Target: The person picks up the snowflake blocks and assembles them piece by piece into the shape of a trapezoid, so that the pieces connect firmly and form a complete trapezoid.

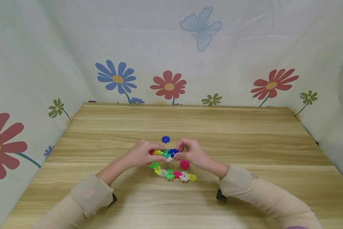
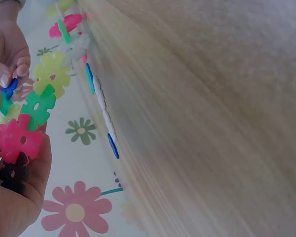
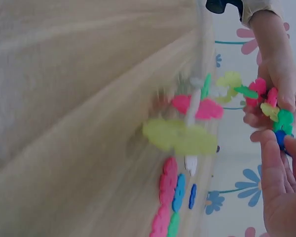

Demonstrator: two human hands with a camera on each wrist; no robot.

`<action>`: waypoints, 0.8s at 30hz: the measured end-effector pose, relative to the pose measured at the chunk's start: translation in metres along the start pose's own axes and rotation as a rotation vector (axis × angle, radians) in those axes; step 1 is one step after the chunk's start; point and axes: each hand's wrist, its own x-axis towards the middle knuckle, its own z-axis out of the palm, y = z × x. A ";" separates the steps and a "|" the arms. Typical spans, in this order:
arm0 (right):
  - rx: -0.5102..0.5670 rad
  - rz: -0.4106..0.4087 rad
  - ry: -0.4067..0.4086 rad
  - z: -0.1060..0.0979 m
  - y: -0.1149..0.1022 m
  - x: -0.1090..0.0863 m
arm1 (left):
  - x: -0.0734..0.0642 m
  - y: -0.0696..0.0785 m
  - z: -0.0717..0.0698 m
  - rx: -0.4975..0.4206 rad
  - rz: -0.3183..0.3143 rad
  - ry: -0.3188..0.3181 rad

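A curved chain of slotted plastic flower discs (image 1: 169,174) in red, yellow, green and white spans the space between both hands. My left hand (image 1: 141,154) holds its upper end, its thumb and fingers around the discs. In the left wrist view a black disc (image 2: 14,177) and a pink disc (image 2: 18,138) lie against that palm. My right hand (image 1: 192,155) pinches a dark blue disc (image 1: 173,153) between thumb and fingers, right at a green disc (image 3: 284,120) of the chain. The chain's other end, a yellow disc (image 3: 180,138), hangs low over the table.
A loose blue disc (image 1: 165,139) lies on the wooden table (image 1: 231,127) beyond the hands. Another loose disc, pink (image 1: 184,164), is near the right hand. In the right wrist view, flat pink discs (image 3: 168,181) and blue ones lie close together. A flower-printed cloth (image 1: 148,41) surrounds the table.
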 end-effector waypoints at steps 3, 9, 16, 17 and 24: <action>-0.073 -0.015 -0.067 -0.007 0.001 0.002 | -0.001 -0.002 -0.002 -0.008 0.001 -0.012; -0.161 -0.008 -0.180 -0.029 0.006 0.005 | -0.004 -0.007 -0.009 -0.015 -0.024 -0.018; -0.276 0.040 -0.247 -0.042 0.018 0.009 | -0.007 -0.009 -0.015 0.006 -0.073 -0.028; -0.285 0.050 -0.259 -0.042 0.021 0.009 | -0.007 -0.010 -0.015 0.006 -0.077 -0.030; -0.439 0.056 -0.337 -0.038 0.034 0.012 | -0.006 -0.010 -0.016 0.014 -0.063 -0.038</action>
